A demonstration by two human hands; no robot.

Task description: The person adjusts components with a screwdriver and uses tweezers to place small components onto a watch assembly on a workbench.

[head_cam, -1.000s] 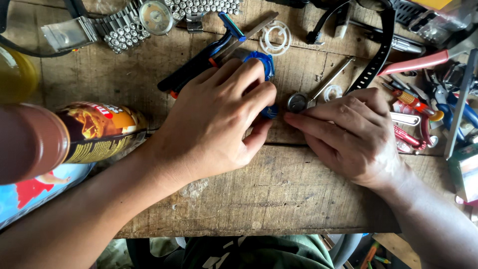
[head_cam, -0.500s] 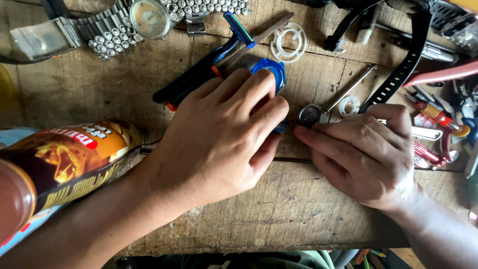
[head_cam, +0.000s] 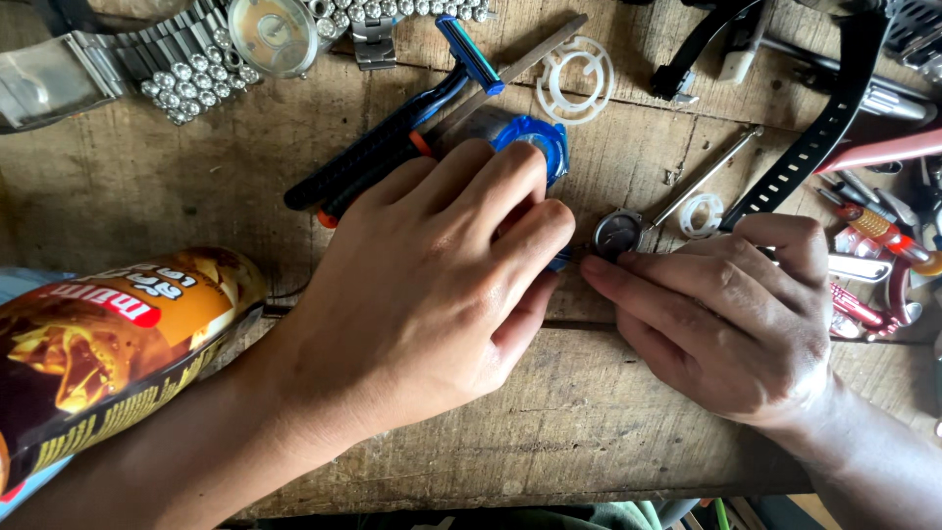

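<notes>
My left hand (head_cam: 432, 285) lies curled over a round blue plastic holder (head_cam: 538, 142) on the wooden bench (head_cam: 549, 432), its fingertips pressing on the holder's near side. My right hand (head_cam: 731, 324) rests just to the right. Its fingers are together and point left, the index tip meeting my left fingertips over a small blue part (head_cam: 559, 261). What lies under the fingers is hidden. A small round metal disc (head_cam: 618, 234) on a thin rod sits just above my right index finger.
A metal bracelet watch (head_cam: 265, 34) lies at the back left, with a black and blue handled tool (head_cam: 378, 152) and white plastic rings (head_cam: 575, 77) nearer the middle. A black strap (head_cam: 814, 147) and red-handled tools (head_cam: 868, 228) crowd the right. A snack can (head_cam: 108, 344) lies near my left forearm.
Both hands stay together at the blue holder, barely shifting. The view has drifted, so the bench items and the snack can sit differently in the frame.
</notes>
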